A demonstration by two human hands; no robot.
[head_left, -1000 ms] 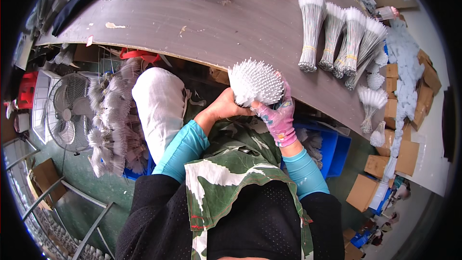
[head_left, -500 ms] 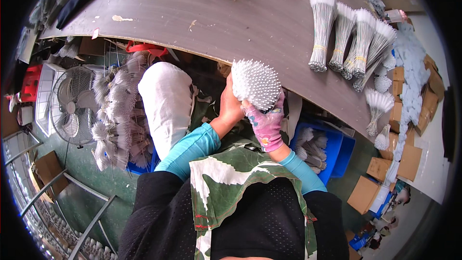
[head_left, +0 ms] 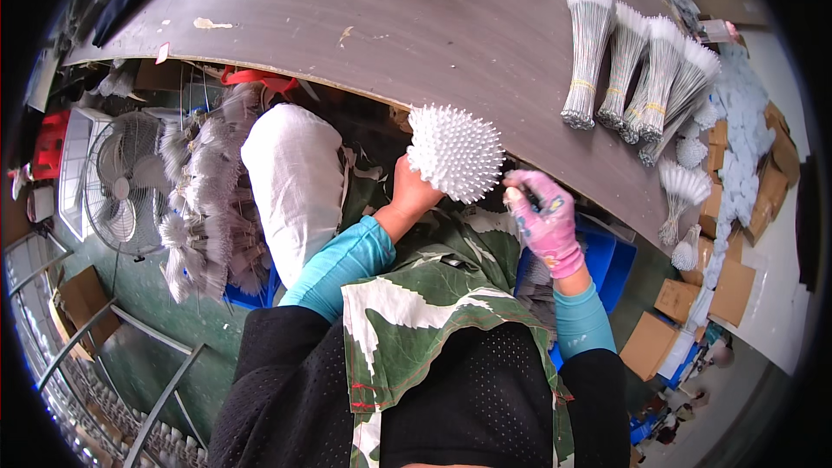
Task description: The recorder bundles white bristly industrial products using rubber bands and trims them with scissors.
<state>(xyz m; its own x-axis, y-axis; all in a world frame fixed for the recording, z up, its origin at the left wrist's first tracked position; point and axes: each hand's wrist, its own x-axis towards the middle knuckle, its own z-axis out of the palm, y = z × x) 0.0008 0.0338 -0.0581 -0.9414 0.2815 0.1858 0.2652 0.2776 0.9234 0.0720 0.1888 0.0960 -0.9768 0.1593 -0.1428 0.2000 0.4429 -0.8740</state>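
L hand (head_left: 414, 190) grips the white-tipped bundle (head_left: 457, 153) by the table (head_left: 373, 35) edge, tips facing cam, long axis foreshortened; gloved R hand (head_left: 548, 215) just right, apart, fingers curled; can't tell if pinching anything.

A brown counter (head_left: 390, 26) spans the upper area. A caged fan (head_left: 121, 186) and tubular metal frame (head_left: 152, 330) occupy the left, above green floor (head_left: 178, 308).
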